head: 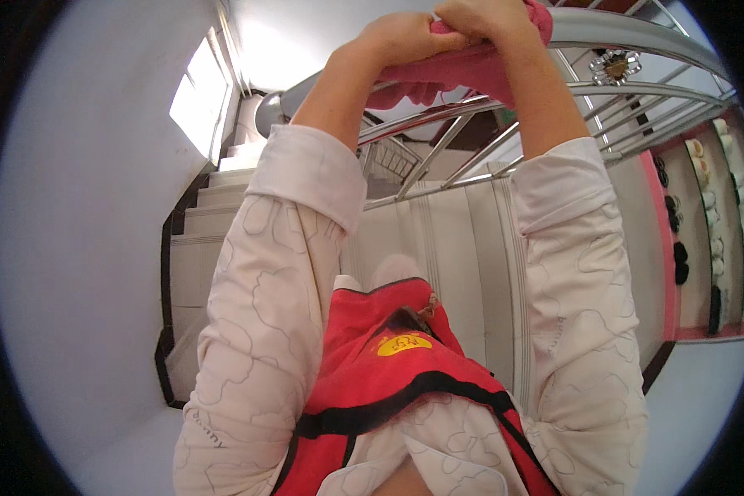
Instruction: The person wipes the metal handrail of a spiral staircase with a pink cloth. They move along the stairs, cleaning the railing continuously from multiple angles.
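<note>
A pink cloth (446, 69) is draped over the thick stainless-steel handrail (632, 32) of a staircase, its lower edge hanging below the rail. My left hand (403, 38) grips the cloth on top of the rail. Right beside it, my right hand (487, 20) also closes on the cloth, and the two hands touch or overlap. Some fingers of both hands are hidden by the cloth and by the upper picture edge. To the left the handrail ends in a rounded grey cap (270, 115).
Metal balusters (452, 149) and a flower-shaped ornament (617, 67) lie under the rail. Steps (217, 198) run along the left wall beside a bright window (201, 93). Pale treads (465, 248) descend before me. A pink-edged rack (663, 248) with several shoes stands at right.
</note>
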### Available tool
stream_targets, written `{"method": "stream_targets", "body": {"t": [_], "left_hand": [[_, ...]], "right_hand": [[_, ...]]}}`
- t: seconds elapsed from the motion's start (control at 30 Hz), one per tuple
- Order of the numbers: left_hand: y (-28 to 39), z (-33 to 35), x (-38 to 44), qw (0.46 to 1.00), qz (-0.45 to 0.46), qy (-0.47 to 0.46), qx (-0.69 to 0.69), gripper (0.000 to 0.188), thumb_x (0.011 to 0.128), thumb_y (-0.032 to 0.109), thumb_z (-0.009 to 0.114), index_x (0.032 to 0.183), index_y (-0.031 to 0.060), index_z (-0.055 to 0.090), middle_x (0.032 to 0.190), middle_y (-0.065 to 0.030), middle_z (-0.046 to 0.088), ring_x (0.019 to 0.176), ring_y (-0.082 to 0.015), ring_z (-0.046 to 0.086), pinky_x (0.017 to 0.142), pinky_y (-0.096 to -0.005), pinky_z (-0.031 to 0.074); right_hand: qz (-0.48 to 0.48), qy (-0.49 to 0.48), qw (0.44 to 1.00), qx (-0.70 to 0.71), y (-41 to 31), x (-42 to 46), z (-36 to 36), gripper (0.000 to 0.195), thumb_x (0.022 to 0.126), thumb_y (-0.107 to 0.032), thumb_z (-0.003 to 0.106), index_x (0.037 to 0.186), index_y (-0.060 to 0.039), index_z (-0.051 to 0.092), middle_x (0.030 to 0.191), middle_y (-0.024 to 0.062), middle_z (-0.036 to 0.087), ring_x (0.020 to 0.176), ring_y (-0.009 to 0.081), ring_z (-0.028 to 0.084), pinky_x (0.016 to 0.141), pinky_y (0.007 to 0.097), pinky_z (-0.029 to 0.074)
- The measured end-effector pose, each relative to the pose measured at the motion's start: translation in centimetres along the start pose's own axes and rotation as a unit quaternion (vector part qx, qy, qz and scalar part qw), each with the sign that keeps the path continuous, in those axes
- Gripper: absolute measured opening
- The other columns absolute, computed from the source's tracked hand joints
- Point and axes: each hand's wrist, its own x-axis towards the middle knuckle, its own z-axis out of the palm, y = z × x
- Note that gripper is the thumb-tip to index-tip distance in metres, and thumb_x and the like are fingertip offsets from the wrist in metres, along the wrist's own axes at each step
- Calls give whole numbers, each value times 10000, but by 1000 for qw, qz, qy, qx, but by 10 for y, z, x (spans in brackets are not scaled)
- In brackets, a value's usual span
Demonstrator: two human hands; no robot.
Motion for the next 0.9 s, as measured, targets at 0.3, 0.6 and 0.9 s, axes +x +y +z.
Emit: {"method": "stream_targets", "body": {"t": [0.3,0.6,0.9], "left_hand": [[54,10,-59,992,-56,46,-100,369,903,416,556,816,68,643,680,-80,647,597,-204,619,562,-346,497],[9,24,-16,973,0,200,115,540,762,569,657,1021,98,696,910,-125,699,848,-238,670,761,-343,498],[19,43,-14,963,-14,236,132,443,798,419,673,1088,84,652,951,-132,689,882,-224,643,810,-337,480]], "right_hand": [[-31,71,995,-58,-1,-16,10,376,835,-388,497,1052,-158,702,1100,106,669,1019,246,644,846,391,494],[-90,162,983,5,13,-35,17,376,835,-430,496,1058,-213,707,1115,54,673,1042,201,637,870,367,480],[-205,226,952,-12,36,-30,48,333,856,-465,519,1051,-276,711,1098,5,683,1028,159,646,830,375,499]]}}
